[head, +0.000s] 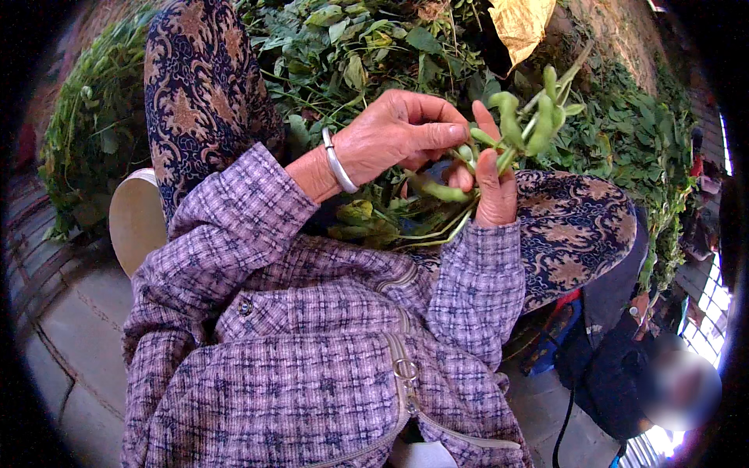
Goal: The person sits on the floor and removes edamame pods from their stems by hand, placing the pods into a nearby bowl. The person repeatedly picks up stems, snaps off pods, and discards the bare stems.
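My right hand grips a green stem bearing several plump soybean pods, which stick up beyond the fingers. From the left reaches my left hand, a silver bangle around its wrist. Its thumb and forefinger are pinched together by a small pod at the near side of the stem; the pinch itself is partly hidden. Another pod hangs below the fingers, slightly blurred. Thin stalks trail down from the right hand toward my lap.
A heap of leafy green plants lies in front of my legs, with more plants at the left and greenery at the right. A yellow sheet lies at the top. Another person is at the lower right.
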The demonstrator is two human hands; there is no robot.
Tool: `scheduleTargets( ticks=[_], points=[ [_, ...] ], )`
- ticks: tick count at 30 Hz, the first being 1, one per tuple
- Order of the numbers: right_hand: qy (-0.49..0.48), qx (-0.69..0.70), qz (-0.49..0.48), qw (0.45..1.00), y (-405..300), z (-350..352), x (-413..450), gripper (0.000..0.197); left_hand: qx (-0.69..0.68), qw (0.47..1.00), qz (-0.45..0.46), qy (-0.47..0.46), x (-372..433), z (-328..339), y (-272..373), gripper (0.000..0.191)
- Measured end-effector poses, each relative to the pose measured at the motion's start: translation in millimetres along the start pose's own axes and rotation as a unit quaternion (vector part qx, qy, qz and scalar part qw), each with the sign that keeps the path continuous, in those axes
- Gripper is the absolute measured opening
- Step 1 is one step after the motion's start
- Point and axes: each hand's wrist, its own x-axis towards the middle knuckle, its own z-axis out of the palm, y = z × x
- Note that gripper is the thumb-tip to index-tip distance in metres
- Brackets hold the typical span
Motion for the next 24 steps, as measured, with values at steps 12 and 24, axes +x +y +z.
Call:
scheduleTargets(
  ticks=[12, 24],
  points=[
    [0.071, -0.043, 0.023, 0.996, 8, -6, 1, 0.043, 0.165, 0.985, 0.057, 0.012, 0, 17, -1, 0.019],
    [-0.028, 0.035, 0.073, 0.996, 4, 1, 0, 0.045, 0.154, 0.987, -0.001, -0.046, 4, -20, 3, 0.017]
  ],
)
